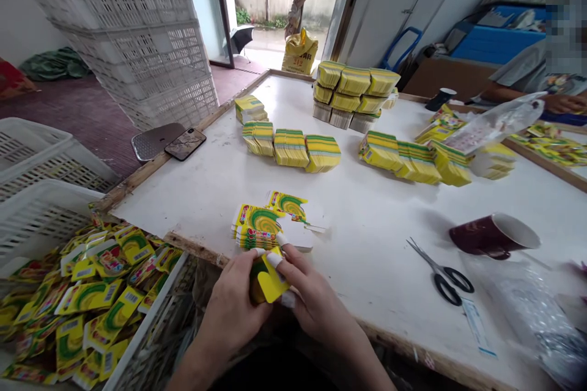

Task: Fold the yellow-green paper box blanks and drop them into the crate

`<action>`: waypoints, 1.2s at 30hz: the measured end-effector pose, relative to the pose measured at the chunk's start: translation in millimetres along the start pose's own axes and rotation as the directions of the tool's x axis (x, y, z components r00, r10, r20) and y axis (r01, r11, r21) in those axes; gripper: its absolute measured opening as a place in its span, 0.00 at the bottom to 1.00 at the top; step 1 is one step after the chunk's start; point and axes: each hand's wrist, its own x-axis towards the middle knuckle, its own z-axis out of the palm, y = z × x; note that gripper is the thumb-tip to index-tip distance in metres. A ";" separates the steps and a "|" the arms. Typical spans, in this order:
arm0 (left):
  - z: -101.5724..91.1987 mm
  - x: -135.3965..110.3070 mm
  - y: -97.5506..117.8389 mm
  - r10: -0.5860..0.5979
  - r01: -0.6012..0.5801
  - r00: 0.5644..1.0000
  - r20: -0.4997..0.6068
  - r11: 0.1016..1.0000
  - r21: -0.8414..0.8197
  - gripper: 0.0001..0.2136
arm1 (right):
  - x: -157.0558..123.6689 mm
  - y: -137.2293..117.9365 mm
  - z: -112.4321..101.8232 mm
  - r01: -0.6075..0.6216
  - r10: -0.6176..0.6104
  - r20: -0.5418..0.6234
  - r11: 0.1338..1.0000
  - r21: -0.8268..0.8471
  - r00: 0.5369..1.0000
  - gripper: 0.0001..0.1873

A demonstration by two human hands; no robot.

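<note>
Two hands on one card. Your left hand (pixel 233 308) and right hand (pixel 316 302) meet at the near bench (pixel 367 226) edge, both pinching a yellow card (pixel 270 284) between them. The fingertips (pixel 275 259) are taped white. The card sits tilted, just off the bench edge, its long side running roughly from you outward.

Stack (pixel 259 229) of like cards lies straight ahead, just beyond the fingertips, flat on the bench, long axis left to right. The right hand is the nearer; one taped finger looks to touch the stack's near edge, though contact is hard to confirm.

Left of you, below bench level: crate (pixel 147 324) heaped with loose cards, near the left hand.

Right, well apart: scissors (pixel 443 275) lying flat, a mug (pixel 493 235) tipped on its side beyond them, and a clear bag (pixel 532 311) at the corner.

Mid-bench: row of banded bundles (pixel 293 148), more to its right. Two phones (pixel 186 143) on the left rim.

Far end: bundle pile (pixel 353 91) several layers high. A co-worker's arm (pixel 513 91) shows at far right. White crates (pixel 137 30) lean stacked at far left, beside an open doorway.

Bench top is white, smooth, well lit.
</note>
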 end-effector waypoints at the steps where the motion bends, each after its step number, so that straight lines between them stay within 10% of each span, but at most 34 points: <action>1: -3.0 0.5 -1.2 0.007 -0.008 1.000 0.020 1.000 0.011 0.26 | -0.3 1.5 -1.6 -0.012 0.014 0.059 1.000 -0.027 0.998 0.32; 9: -18.5 7.7 2.5 -0.007 0.016 0.978 0.207 0.999 -0.040 0.25 | 6.1 -7.2 -30.5 -0.058 0.059 0.251 0.998 -0.013 0.966 0.14; 13: -14.8 6.5 2.3 -0.011 0.023 0.995 0.104 0.993 -0.112 0.26 | 6.3 -5.8 -16.6 -0.079 0.073 0.089 0.995 0.066 0.993 0.19; 16: -17.2 5.7 -1.3 -0.196 0.121 0.975 -0.107 0.867 -0.484 0.26 | 7.3 -0.1 0.3 -0.057 0.068 -0.055 0.981 0.184 0.996 0.39; 20: -41.2 13.2 -12.4 -0.555 -0.169 0.669 -0.494 0.534 -0.828 0.27 | 24.1 14.8 7.1 -0.124 0.116 -0.274 0.992 -0.013 0.955 0.31; 22: -53.6 17.3 -19.2 -0.755 -0.252 0.499 -0.425 0.343 -0.905 0.29 | 36.7 23.6 6.5 -0.185 0.130 -0.305 0.970 -0.158 0.943 0.24; 24: -58.1 18.2 -24.2 -0.842 -0.207 0.480 -0.247 0.165 -0.964 0.29 | 46.9 30.6 6.9 -0.207 0.140 -0.296 0.956 -0.206 0.945 0.25; 30: -31.3 12.7 -21.0 -0.838 -0.093 0.537 -0.094 0.051 -0.994 0.26 | 49.7 33.0 11.2 -0.198 0.140 -0.281 0.962 -0.190 0.950 0.26; 36: -7.3 16.9 4.5 -0.695 -0.123 0.702 -0.156 0.097 -0.988 0.25 | 37.2 11.5 12.2 -0.168 0.176 -0.222 0.984 0.058 0.959 0.26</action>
